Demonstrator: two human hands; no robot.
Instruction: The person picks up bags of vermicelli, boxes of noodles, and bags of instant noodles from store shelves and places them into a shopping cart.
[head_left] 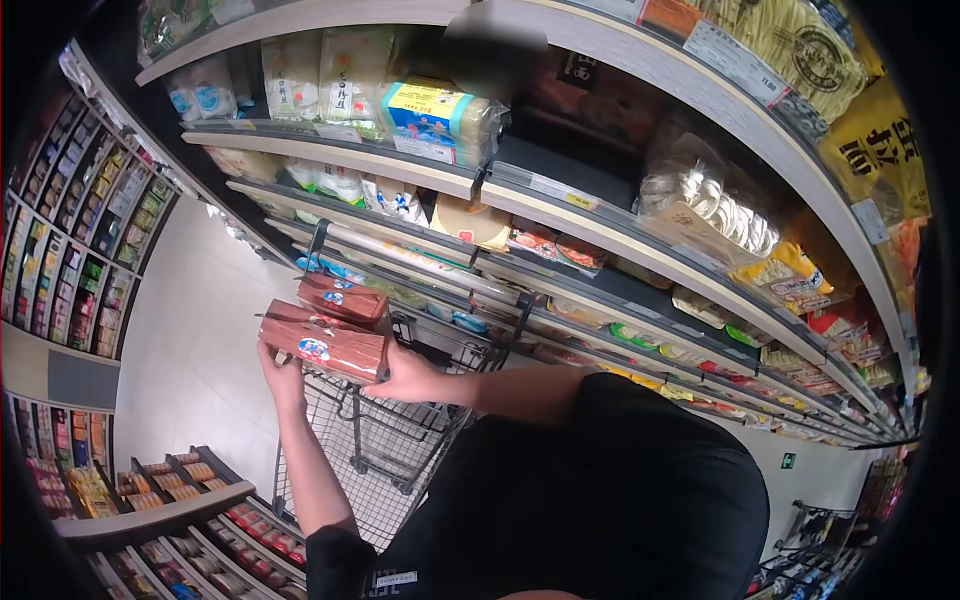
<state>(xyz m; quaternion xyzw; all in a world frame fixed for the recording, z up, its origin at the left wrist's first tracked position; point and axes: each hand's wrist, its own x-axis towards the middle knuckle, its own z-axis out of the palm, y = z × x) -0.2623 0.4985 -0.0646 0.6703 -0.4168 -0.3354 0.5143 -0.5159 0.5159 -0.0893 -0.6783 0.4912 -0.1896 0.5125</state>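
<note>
Between my two hands is a reddish-brown package (335, 347) with a small blue and white label. My left hand (284, 378) grips its left end, and my right hand (408, 376) is closed on its right end. A second reddish-brown package (343, 297) lies just beyond it, close against the first; what supports it is partly hidden. Below and around my hands is a wire shopping cart (375, 480), its basket seen from above.
A long curved shelf (600, 225) with bagged noodles (715, 215) and other packets runs along the right. Lower racks (150, 520) stand at the bottom left, and more stocked shelves (70, 240) line the far left. Pale floor (190, 340) lies between.
</note>
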